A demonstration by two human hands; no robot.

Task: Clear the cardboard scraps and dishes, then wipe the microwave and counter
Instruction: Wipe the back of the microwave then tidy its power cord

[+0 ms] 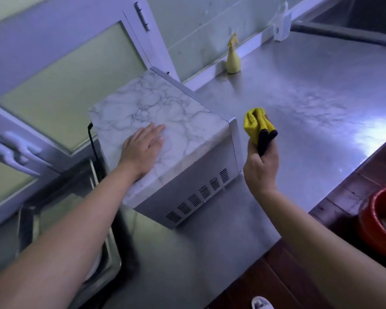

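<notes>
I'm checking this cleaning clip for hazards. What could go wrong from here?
1. The left hand presses flat on the microwave, which sits skewed beside the sink; a hard push could slide it.
2. Its black cord hangs by that sink, so it might snag or get wet.

**Steel, marble print and soft cloth**

The microwave [156, 112] top has a smooth, marble-patterned skin with a faint sheen. Its side is matt grey metal cut with vent slots. The counter [299, 103] is brushed steel, glossy where light glares. The cloth [253, 123] looks soft and napped. The bottle [232, 61] seems matt plastic, though it is small. The bucket [370, 221] is glossy red plastic. The cabinet panes [65, 85] are frosted.
</notes>
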